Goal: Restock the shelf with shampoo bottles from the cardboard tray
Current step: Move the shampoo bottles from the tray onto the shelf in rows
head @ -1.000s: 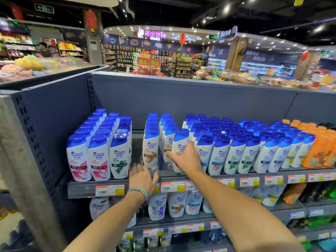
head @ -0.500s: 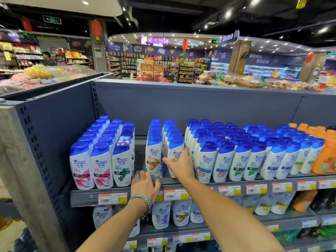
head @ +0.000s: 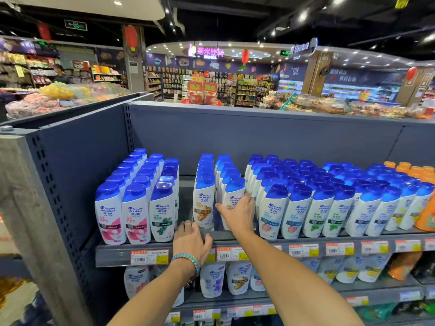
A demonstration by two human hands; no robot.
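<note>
- The right hand [head: 239,214] is wrapped around the lower body of the front shampoo bottle [head: 233,203] in the second row right of the gap on the top shelf [head: 113,255]; thumb on the label side, fingers [head: 249,198] curled round its right flank, so it is pinching that bottle.
- The left hand [head: 191,241] rests at the shelf lip, just below the ginger-label bottle [head: 203,203], fingers loosely spread and holding nothing.
- The cardboard tray is not in view; every bottle seen stands upright in rows on the shelf.
- Handling, as a judgement: these are stiff plastic bottles with glossy labels, probably moderately heavy if full and a little slippery. The waist below the blue cap suits a one-hand hold; the cap itself may flip open.
- Packed rows mean a nudged bottle could topple its neighbours like dominoes.
- The shelf is smooth grey metal with price tags [head: 149,256] along the front edge, and an open strip lies between the leftmost three rows and the ginger row.
- Around it is a brightly lit supermarket, with more bottles on the lower shelf [head: 294,300] and orange bottles [head: 426,215] at far right.
</note>
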